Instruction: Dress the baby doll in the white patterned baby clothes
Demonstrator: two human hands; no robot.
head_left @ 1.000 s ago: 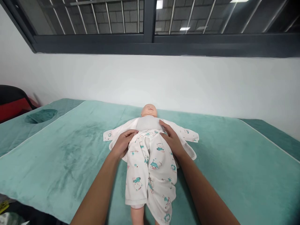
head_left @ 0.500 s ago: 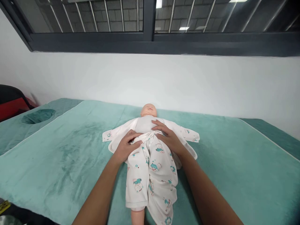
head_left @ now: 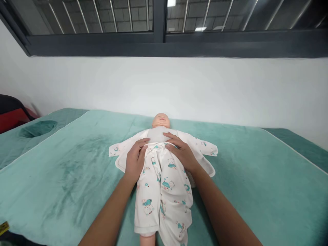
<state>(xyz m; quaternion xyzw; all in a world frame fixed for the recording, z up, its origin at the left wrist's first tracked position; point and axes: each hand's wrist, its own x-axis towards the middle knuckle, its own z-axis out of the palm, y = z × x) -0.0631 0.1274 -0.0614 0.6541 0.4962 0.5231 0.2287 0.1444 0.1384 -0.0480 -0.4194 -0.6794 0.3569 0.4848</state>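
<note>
A baby doll (head_left: 161, 121) lies on its back, head toward the wall. It has on a white printed top (head_left: 203, 147), spread open at the sides with both sleeves stretched out. White baby pants (head_left: 167, 205) with teal and pink prints cover its hips and legs; a bare lower leg (head_left: 148, 240) shows under the left cuff, while the other foot is hidden. My left hand (head_left: 135, 160) grips the pants' waistband at its left side, thumb against the cloth. On the right, my right hand (head_left: 182, 153) holds the waistband too, its fingers over the doll's belly.
A teal plush cover (head_left: 77, 171) lies under the doll, with a round hollow (head_left: 38, 128) at far left. Behind stands a white wall (head_left: 194, 89) below a dark window frame (head_left: 159, 46). A red and black item (head_left: 12, 114) sits at the left edge.
My left hand has shifted up along the waistband, its thumb now pointing upward. The waistband sits straighter and slightly higher. My right hand remains at the waist.
</note>
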